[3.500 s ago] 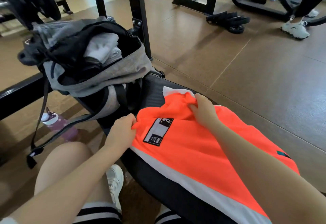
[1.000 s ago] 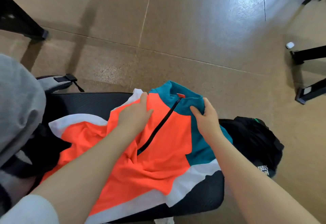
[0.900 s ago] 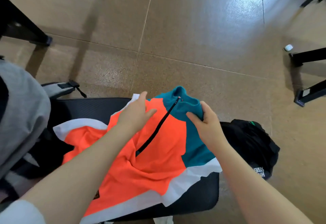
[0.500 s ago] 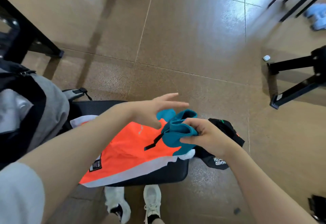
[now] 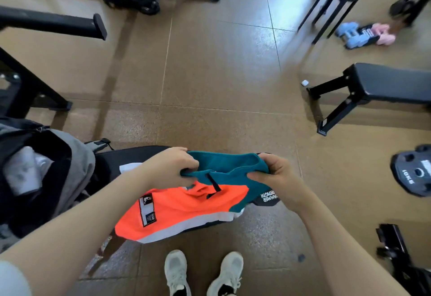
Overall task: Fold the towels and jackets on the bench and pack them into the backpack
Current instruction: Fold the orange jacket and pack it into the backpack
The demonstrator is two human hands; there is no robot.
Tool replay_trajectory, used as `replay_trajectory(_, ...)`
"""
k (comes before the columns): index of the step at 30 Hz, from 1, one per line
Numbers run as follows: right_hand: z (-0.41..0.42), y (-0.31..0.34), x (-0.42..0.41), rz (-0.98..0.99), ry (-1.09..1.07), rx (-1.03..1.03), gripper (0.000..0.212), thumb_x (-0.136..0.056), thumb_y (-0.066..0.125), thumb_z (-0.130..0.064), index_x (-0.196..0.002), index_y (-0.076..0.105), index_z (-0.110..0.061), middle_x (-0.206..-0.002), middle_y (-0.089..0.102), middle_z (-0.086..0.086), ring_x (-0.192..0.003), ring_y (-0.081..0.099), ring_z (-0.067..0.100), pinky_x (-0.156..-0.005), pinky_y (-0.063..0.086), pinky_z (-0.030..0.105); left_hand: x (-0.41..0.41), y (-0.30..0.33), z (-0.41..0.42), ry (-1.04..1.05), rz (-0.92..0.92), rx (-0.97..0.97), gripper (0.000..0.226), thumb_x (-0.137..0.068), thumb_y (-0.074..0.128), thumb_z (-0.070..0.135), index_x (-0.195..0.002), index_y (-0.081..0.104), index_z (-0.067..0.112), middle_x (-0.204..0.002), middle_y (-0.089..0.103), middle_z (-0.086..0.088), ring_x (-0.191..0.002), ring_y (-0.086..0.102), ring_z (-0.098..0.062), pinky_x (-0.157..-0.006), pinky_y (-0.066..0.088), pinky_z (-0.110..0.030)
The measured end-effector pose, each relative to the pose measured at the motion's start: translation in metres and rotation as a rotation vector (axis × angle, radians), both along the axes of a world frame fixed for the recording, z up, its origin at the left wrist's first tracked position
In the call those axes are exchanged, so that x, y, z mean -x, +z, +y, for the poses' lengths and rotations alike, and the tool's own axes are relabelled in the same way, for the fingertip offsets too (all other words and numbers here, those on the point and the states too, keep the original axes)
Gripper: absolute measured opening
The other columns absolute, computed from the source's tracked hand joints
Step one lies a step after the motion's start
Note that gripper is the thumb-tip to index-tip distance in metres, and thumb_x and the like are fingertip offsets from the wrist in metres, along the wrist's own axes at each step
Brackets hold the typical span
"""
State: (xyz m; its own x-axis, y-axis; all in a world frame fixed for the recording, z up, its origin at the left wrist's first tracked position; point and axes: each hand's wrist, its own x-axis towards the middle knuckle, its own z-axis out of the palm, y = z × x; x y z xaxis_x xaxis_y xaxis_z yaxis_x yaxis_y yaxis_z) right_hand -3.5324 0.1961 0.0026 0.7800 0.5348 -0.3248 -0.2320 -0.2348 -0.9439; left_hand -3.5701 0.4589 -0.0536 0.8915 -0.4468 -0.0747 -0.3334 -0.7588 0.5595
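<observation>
An orange, teal and white jacket [image 5: 186, 207] hangs from both my hands above the black bench [image 5: 121, 158]. My left hand [image 5: 170, 170] grips the left end of its teal collar, and my right hand [image 5: 272, 177] grips the right end. The orange body droops down over the bench's front edge. A grey and black backpack [image 5: 77, 172] stands open at the left end of the bench, with a white folded towel [image 5: 23, 172] inside. A black garment with white lettering [image 5: 265, 199] lies on the bench's right end, mostly hidden behind the jacket and my right hand.
My white shoes [image 5: 177, 272] stand on the brown floor below the jacket. A second black bench [image 5: 384, 88] is at the right, a black weight plate [image 5: 415, 172] beside it, and blue and pink dumbbells [image 5: 363, 36] farther back. Black frame legs [image 5: 35, 90] stand at the left.
I have stood up and the view has risen. My left hand has closed on the collar beside my right hand, and the jacket is lifted off the bench.
</observation>
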Motion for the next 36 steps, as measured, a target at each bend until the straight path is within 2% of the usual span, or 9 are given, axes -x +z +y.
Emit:
replay_trajectory(2, -0.011, 0.013, 0.007, 0.041, 0.021, -0.046, 0.035, -0.085, 0.05, 0.013, -0.101, 0.066, -0.014, -0.089, 0.073, -0.012, -0.086, 0.066, 0.002, -0.074, 0.05, 0.015, 0.011, 0.013, -0.009, 0.205, 0.103, 0.134, 0.026, -0.077, 0.07, 0.032, -0.091, 0.05, 0.023, -0.058, 0.044, 0.01, -0.052, 0.043, -0.007, -0.059, 0.036, -0.025)
replay_trajectory(5, -0.026, 0.028, 0.014, 0.013, 0.205, 0.026, 0.046, -0.088, 0.047, 0.014, -0.103, 0.071, -0.022, -0.098, 0.072, -0.009, -0.098, 0.065, 0.007, -0.08, 0.049, 0.017, 0.031, 0.03, -0.033, 0.341, 0.255, 0.229, 0.073, -0.073, 0.076, 0.029, -0.128, 0.029, 0.037, -0.064, 0.044, 0.011, -0.058, 0.047, -0.005, -0.061, 0.039, -0.018)
replay_trajectory(9, -0.046, 0.04, 0.016, 0.01, 0.17, -0.002, 0.033, -0.089, 0.05, 0.006, -0.092, 0.071, -0.018, -0.085, 0.072, -0.009, -0.082, 0.066, 0.004, -0.072, 0.05, 0.016, 0.055, 0.031, -0.071, 0.231, 0.299, -0.07, 0.025, -0.081, 0.065, 0.037, -0.092, 0.067, 0.015, -0.072, 0.041, 0.01, -0.071, 0.046, -0.011, -0.067, 0.039, -0.028)
replay_trajectory(14, -0.089, 0.037, 0.025, -0.01, -0.063, -0.075, 0.026, -0.089, 0.049, 0.006, -0.091, 0.066, -0.013, -0.078, 0.072, -0.007, -0.073, 0.065, 0.005, -0.065, 0.051, 0.018, 0.092, 0.028, -0.101, 0.456, 0.341, 0.318, 0.03, -0.069, 0.061, 0.034, -0.085, 0.068, 0.009, -0.11, 0.053, 0.017, -0.103, 0.05, -0.011, -0.085, 0.041, -0.029)
replay_trajectory(17, -0.118, 0.037, 0.032, 0.022, -0.162, -0.118, 0.024, -0.089, 0.049, 0.004, -0.092, 0.066, -0.013, -0.08, 0.072, -0.003, -0.073, 0.065, 0.01, -0.063, 0.053, 0.021, 0.113, 0.032, -0.125, 0.56, 0.414, 0.502, 0.02, -0.078, 0.062, 0.026, -0.092, 0.061, 0.011, -0.097, 0.064, -0.007, -0.088, 0.061, -0.023, -0.084, 0.05, -0.045)
replay_trajectory(21, -0.16, 0.031, 0.044, 0.022, -0.176, -0.043, 0.022, -0.089, 0.052, 0.001, -0.092, 0.069, -0.014, -0.085, 0.072, 0.001, -0.078, 0.064, 0.017, -0.064, 0.054, 0.029, 0.137, 0.05, -0.168, 0.717, 0.212, 0.535, 0.02, -0.09, 0.059, 0.021, -0.076, 0.046, 0.027, -0.073, 0.054, -0.006, -0.066, 0.048, -0.014, -0.063, 0.043, -0.037)
replay_trajectory(28, -0.194, 0.035, 0.055, 0.003, -0.046, 0.023, 0.023, -0.088, 0.051, 0.006, -0.086, 0.067, -0.01, -0.074, 0.071, -0.004, -0.07, 0.063, 0.012, -0.066, 0.05, 0.024, 0.184, 0.107, -0.221, 0.7, 0.257, 0.599, 0.013, -0.092, 0.054, 0.018, -0.092, 0.058, 0.031, -0.081, 0.068, 0.015, -0.074, 0.063, -0.003, -0.067, 0.051, -0.021)
replay_trajectory(33, -0.156, 0.049, 0.03, -0.127, -0.103, 0.067, 0.019, -0.062, 0.049, -0.009, -0.067, 0.066, -0.015, -0.059, 0.063, -0.005, -0.061, 0.056, 0.012, -0.055, 0.044, 0.021, 0.183, 0.114, -0.227, 0.815, 0.252, 0.803, 0.019, -0.092, 0.055, 0.015, -0.098, 0.064, 0.031, -0.097, 0.072, 0.001, -0.091, 0.066, -0.022, -0.083, 0.051, -0.041)
replay_trajectory(36, -0.127, 0.036, 0.008, -0.381, -0.006, 0.233, 0.016, -0.076, 0.052, -0.01, -0.07, 0.066, -0.017, -0.068, 0.06, 0.0, -0.069, 0.052, 0.014, -0.063, 0.04, 0.028, 0.17, 0.094, -0.216, 0.851, 0.212, 0.728, 0.012, -0.092, 0.054, 0.02, -0.092, 0.06, 0.031, -0.085, 0.068, 0.005, -0.079, 0.063, -0.015, -0.074, 0.05, -0.04)
